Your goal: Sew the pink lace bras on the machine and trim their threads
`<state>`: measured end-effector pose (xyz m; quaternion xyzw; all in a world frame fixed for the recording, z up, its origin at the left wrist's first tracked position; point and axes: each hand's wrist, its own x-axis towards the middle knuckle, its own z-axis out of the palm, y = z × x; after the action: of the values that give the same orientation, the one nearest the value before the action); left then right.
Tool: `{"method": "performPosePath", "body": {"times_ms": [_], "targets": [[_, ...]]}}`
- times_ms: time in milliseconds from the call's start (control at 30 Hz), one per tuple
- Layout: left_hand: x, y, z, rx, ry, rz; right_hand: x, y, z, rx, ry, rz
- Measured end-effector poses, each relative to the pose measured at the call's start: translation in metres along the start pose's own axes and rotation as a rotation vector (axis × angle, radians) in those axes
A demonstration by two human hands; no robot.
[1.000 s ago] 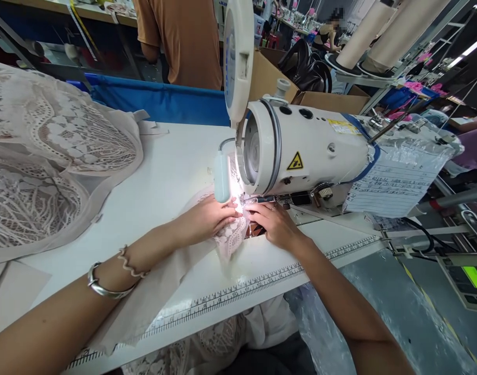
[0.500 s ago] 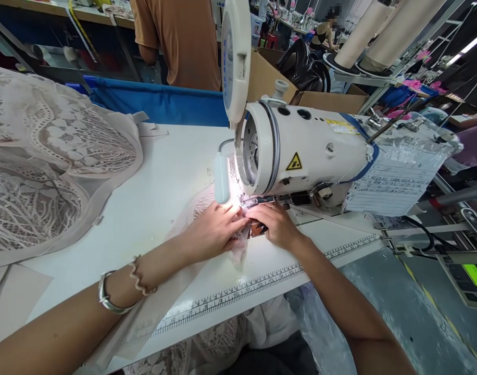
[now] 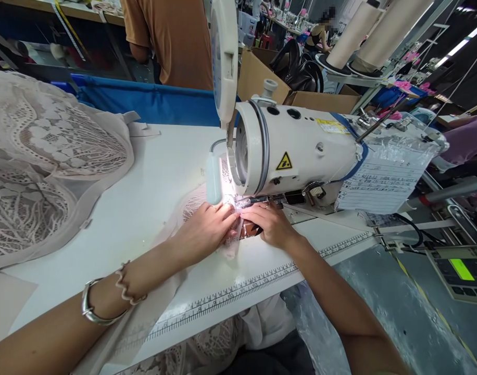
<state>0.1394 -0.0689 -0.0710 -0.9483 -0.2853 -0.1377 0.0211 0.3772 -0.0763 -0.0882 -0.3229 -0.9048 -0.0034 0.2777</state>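
A pale pink lace fabric piece lies under the lit needle area of a white sewing machine. My left hand presses on it just left of the needle, fingers bent and closed on the lace. From the right, my right hand pinches the fabric's edge close to the presser foot, its fingertips nearly meeting the left ones. The fingers and the glare of the lamp partly hide the needle and the seam. A strip of sheer fabric trails beneath my left forearm.
Lace bra pieces are heaped on the table's left side. A printed ruler runs along the front edge. Behind the machine stand a blue cloth bin, a cardboard box and a person in a brown shirt. A control panel hangs at right.
The whole view has shifted slightly, so the machine, table and hands appear further left. Both hands stay on the lace beside the needle, with little visible movement of the fabric.
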Motion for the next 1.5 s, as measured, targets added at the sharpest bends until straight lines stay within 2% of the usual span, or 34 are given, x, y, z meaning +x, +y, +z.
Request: {"method": "performPosePath", "body": {"times_ms": [100,167,267,400,500,600,833,1000,1300,1500], "targets": [[0.001,0.0,-0.003,-0.009,-0.021,-0.048,0.0,0.0,0.001,-0.027,-0.013,0.02],[0.0,-0.002,-0.005,-0.059,0.002,-0.034,0.001,-0.001,0.0,-0.031,-0.026,0.024],[-0.001,-0.006,-0.006,-0.175,0.04,0.073,0.003,-0.003,-0.002,-0.015,-0.013,-0.015],[-0.003,-0.006,-0.008,-0.251,-0.038,0.184,0.006,-0.006,-0.004,0.033,0.001,-0.045],[-0.004,0.002,-0.006,-0.16,-0.064,0.143,0.006,-0.007,-0.004,0.054,-0.004,0.011],[-0.004,0.008,0.0,-0.073,-0.015,0.089,0.005,-0.005,-0.004,0.063,0.011,0.042],[-0.007,-0.002,0.009,-0.21,0.095,0.058,0.005,-0.006,-0.005,0.08,0.023,-0.025],[-0.005,-0.002,0.005,-0.096,0.08,0.052,0.005,-0.006,-0.005,0.037,0.035,-0.03],[-0.006,0.002,0.003,-0.03,0.071,-0.024,-0.002,0.0,0.002,-0.021,-0.007,0.004],[-0.003,-0.002,0.001,-0.191,0.074,0.119,-0.002,0.0,0.003,-0.034,-0.068,0.025]]}}
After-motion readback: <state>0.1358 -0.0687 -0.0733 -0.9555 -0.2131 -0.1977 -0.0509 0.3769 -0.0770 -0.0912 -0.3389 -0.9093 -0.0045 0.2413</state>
